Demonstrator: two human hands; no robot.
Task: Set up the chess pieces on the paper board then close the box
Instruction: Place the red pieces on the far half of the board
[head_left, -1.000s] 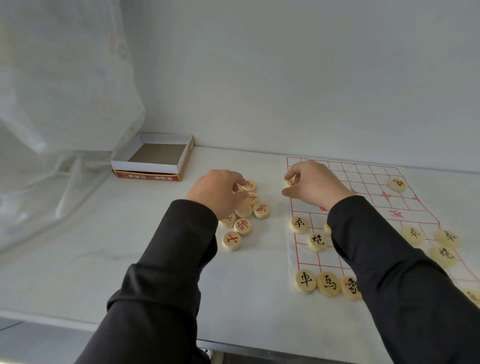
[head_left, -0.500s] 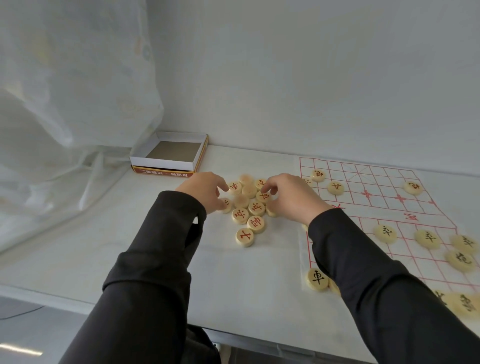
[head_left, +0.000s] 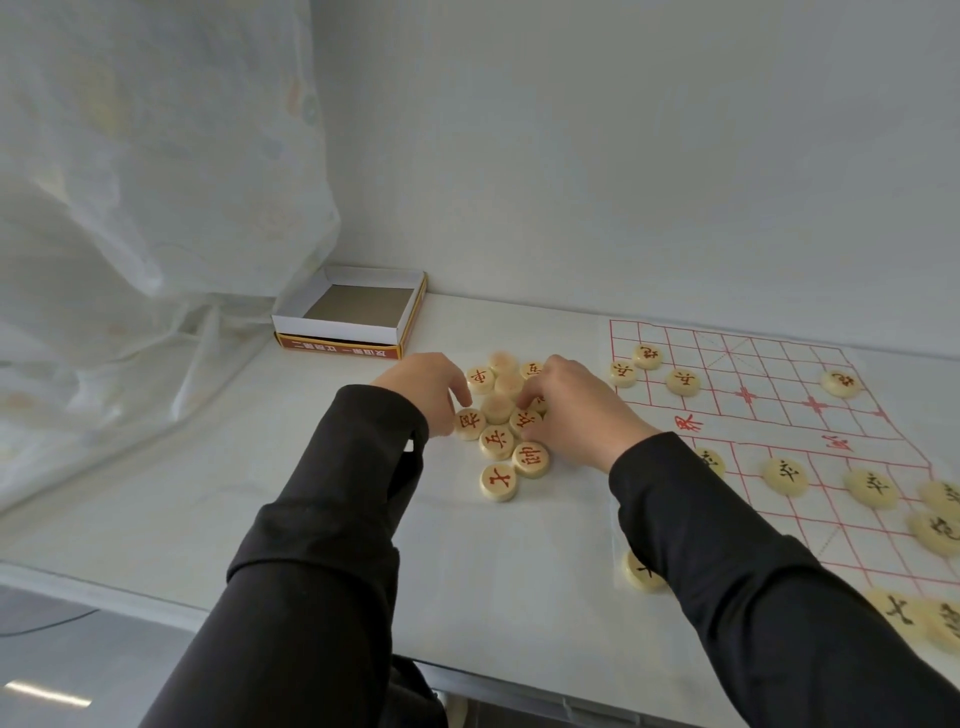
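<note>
Loose pieces piled btwn L fingers & R fingers, touching both.

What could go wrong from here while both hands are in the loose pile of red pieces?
1. The red pieces lie packed and touching, so the right hand or left hand could scatter neighbours when lifting one.
2. The right sleeve lies across the left edge of the paper board. Dragging it may shift the paper and the black piece at its near corner.
</note>
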